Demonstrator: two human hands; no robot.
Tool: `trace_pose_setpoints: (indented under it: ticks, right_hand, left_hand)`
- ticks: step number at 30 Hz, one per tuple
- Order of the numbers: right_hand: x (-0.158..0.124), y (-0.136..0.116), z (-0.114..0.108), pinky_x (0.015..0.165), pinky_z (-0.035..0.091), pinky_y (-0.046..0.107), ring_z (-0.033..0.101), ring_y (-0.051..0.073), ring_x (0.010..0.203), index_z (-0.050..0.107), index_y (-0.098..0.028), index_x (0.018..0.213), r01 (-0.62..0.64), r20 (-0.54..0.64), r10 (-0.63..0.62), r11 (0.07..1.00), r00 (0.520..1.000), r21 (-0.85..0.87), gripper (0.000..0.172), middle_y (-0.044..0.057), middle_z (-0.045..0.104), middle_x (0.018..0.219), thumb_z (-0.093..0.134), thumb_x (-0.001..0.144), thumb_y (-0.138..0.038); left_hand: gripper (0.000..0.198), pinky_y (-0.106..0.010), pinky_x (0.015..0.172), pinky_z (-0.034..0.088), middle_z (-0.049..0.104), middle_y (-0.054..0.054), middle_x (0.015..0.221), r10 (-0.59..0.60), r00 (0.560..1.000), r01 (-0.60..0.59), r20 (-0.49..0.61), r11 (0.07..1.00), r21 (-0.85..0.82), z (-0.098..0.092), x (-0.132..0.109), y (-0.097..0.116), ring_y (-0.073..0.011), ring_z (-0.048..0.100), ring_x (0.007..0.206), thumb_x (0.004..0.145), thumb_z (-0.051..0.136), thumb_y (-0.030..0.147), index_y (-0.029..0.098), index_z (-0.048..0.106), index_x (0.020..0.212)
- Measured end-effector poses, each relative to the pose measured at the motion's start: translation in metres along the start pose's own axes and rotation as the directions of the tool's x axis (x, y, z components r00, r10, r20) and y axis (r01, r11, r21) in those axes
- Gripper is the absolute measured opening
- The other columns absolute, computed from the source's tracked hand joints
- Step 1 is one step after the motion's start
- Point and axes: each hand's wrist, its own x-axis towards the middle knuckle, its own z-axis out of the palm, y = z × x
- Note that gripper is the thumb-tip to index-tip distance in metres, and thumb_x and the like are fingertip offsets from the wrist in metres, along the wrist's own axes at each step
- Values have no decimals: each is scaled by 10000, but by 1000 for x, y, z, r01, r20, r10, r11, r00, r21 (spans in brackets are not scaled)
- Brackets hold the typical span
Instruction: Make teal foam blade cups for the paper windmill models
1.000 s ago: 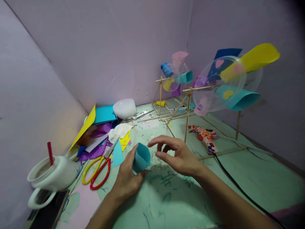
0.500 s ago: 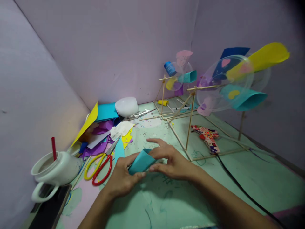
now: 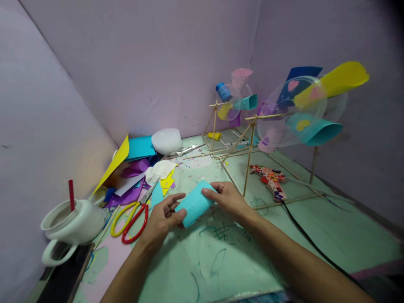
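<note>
A light-blue paper roll (image 3: pixel 196 205) is held at a slant between my two hands, a little above the green tabletop. My left hand (image 3: pixel 166 219) grips its lower left end, thumb on top and fingers behind. At the upper right end my right hand (image 3: pixel 225 200) pinches it, thumb on the near face, the other fingers partly hidden behind. Left of my left hand lie scissors (image 3: pixel 144 207) with one yellow and one red handle, blades pointing away. A light-blue paper strip (image 3: pixel 158 194) lies beside the blades.
At left stands a white mug (image 3: pixel 75 223) with a red stick, near a dark phone-like slab (image 3: pixel 67 273). Coloured paper scraps (image 3: pixel 129 195) and a white bowl (image 3: pixel 167 142) lie behind. Stick-framed paper wheels (image 3: pixel 293 111) rise at right, with a patterned glue gun (image 3: pixel 272 182) and its black cord.
The paper roll has turned in my hands, so its outer side now faces up instead of its open end. My right hand has closed its spread fingers onto the roll's far end.
</note>
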Motion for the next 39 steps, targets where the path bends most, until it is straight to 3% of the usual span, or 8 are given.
trace_pose_setpoints:
  ticks: [4, 10, 17, 23, 30, 33, 36, 39]
  right_hand:
    - [-5, -5, 3, 525, 400, 249, 511, 122, 522, 618, -125, 688, -4, 77, 2, 999, 997, 33, 406, -11, 552, 580, 669, 652, -526]
    - [-8, -11, -2, 561, 440, 241, 564, 127, 571, 659, -131, 717, 87, 267, -90, 996, 959, 24, 322, 0, 628, 610, 773, 590, -404]
    - [-4, -5, 2, 434, 395, 210, 527, 101, 408, 585, -136, 637, -3, 128, 7, 999, 992, -35, 269, -27, 567, 453, 718, 645, -369]
    - [-7, -8, 7, 418, 423, 216, 541, 103, 404, 602, -139, 684, 24, 134, -25, 1000, 991, 15, 287, -32, 590, 521, 763, 578, -352]
    - [-5, -9, 4, 400, 376, 187, 517, 81, 383, 578, -148, 639, 85, 30, -89, 990, 996, 115, 310, -52, 535, 468, 691, 650, -436]
    - [-1, -6, 1, 429, 395, 188, 517, 70, 412, 591, -149, 662, 133, -48, -127, 979, 991, 153, 305, -52, 545, 524, 703, 649, -432]
    - [2, -3, -2, 475, 423, 195, 519, 65, 442, 593, -157, 691, 173, -109, -154, 966, 982, 194, 303, -56, 538, 559, 694, 672, -443]
    - [3, -3, -2, 489, 429, 202, 530, 72, 455, 596, -162, 708, 183, -127, -158, 957, 979, 223, 306, -57, 533, 556, 698, 676, -449]
  left_hand:
    - [562, -254, 577, 472, 675, -74, 837, -2, 998, -3, -61, 998, -69, 6, 1, -1, -180, 605, 697, 522, 804, 373, 113, 654, 998]
    - [434, -226, 372, 376, 570, -6, 587, -184, 982, 188, 42, 922, -339, 5, 0, 0, -109, 493, 411, 556, 763, 381, 100, 645, 865]
    - [507, -236, 519, 467, 636, -46, 863, -51, 983, 8, -174, 971, -240, 6, -1, -4, -151, 601, 660, 616, 724, 476, 150, 612, 988]
    - [555, -272, 598, 465, 690, -91, 858, 31, 998, -30, -62, 999, 16, 6, 3, -14, -208, 612, 736, 556, 774, 454, 114, 670, 983]
    - [539, -286, 586, 467, 667, -55, 731, 49, 975, -61, -215, 997, -50, 11, 9, -20, -181, 591, 642, 529, 792, 423, 102, 670, 945]
    - [528, -259, 578, 465, 649, -34, 782, 71, 932, -114, -356, 988, -100, 10, 7, -15, -140, 574, 639, 609, 730, 451, 127, 619, 1010]
    - [374, -201, 529, 425, 620, 3, 788, 125, 879, -200, -461, 973, -117, 4, 2, -7, -80, 513, 583, 624, 705, 423, 158, 609, 871]
    - [311, -186, 422, 320, 534, 20, 577, 138, 904, -205, -404, 970, -128, 2, -4, -1, -67, 424, 478, 597, 698, 420, 130, 610, 666]
